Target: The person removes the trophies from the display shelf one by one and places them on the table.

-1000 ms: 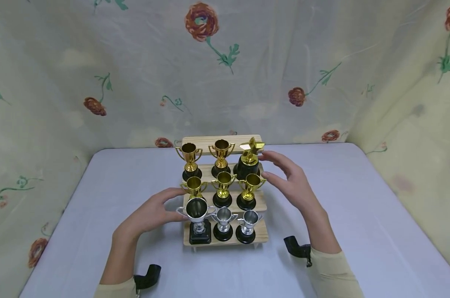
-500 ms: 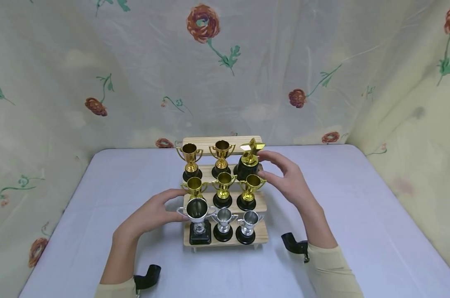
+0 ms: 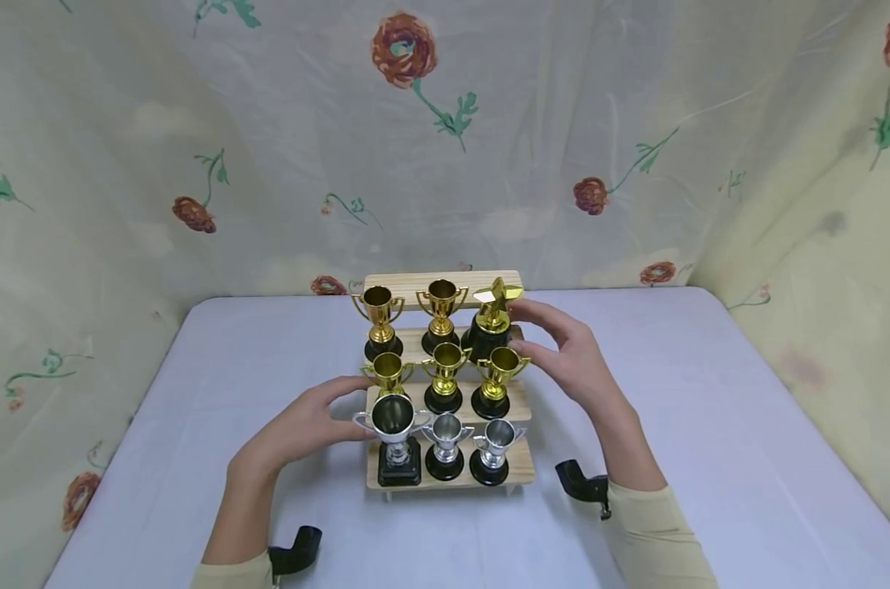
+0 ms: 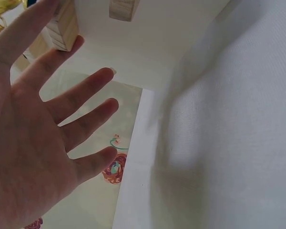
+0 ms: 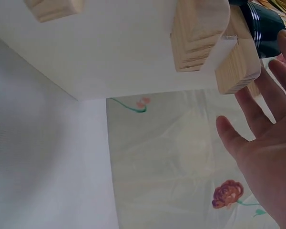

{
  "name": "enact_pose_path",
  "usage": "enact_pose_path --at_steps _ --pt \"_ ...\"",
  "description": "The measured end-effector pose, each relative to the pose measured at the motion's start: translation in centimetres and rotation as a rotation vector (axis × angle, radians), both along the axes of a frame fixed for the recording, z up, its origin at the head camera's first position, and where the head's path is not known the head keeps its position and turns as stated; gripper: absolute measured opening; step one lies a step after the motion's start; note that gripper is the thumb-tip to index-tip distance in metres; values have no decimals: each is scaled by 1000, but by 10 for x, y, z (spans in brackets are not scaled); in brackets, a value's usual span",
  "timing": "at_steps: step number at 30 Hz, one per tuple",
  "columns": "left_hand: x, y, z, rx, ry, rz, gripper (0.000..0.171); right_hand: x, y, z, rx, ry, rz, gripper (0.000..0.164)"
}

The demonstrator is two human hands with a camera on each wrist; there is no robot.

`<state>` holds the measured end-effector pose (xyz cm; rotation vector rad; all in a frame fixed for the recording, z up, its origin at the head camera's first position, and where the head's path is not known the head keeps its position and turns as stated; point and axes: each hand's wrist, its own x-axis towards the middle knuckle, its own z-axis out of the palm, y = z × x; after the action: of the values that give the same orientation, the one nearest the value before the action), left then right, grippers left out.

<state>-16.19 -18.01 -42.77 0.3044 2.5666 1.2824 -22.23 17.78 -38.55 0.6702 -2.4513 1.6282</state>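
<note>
Trophies stand in three rows on a stepped wooden rack [image 3: 452,478]. My right hand [image 3: 573,360] holds the gold star trophy [image 3: 492,319] by its black base at the back right, thumb towards the front and forefinger behind. At the rack's left side, my left hand [image 3: 305,425] has its thumb and forefinger stretched towards the step ends, by the large silver cup [image 3: 393,417] and a gold cup [image 3: 388,368]. In the left wrist view its other fingers [image 4: 81,93] are spread and hold nothing. The right wrist view catches the trophy's dark base [image 5: 264,28] beside my thumb.
Two gold cups share the back step, the nearer one [image 3: 441,307] beside the star trophy. More gold cups [image 3: 498,376] fill the middle step, with small silver cups [image 3: 447,442] in front. White cloth [image 3: 622,327] covers the table; a flowered curtain [image 3: 489,188] hangs behind.
My right hand has moved left onto the star trophy, which has shifted slightly left on its step. My left hand has stayed in place beside the rack.
</note>
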Motion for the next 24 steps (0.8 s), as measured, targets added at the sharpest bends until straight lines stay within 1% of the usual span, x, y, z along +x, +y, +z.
enact_pose_path --at_steps 6,10,18,22,24 --pt "0 1 0 -13 0 7 69 -2 1 4 4 -44 24 50" --pt "0 2 0 -8 -4 10 69 -3 1 5 15 -62 25 50" --pt "-1 1 -1 17 -11 11 69 -4 1 12 80 -45 -14 38" --pt "-1 1 -2 15 -14 8 71 -4 3 16 80 -26 -14 33" --pt "-1 1 -2 13 -17 8 71 -4 3 19 75 0 -14 30"
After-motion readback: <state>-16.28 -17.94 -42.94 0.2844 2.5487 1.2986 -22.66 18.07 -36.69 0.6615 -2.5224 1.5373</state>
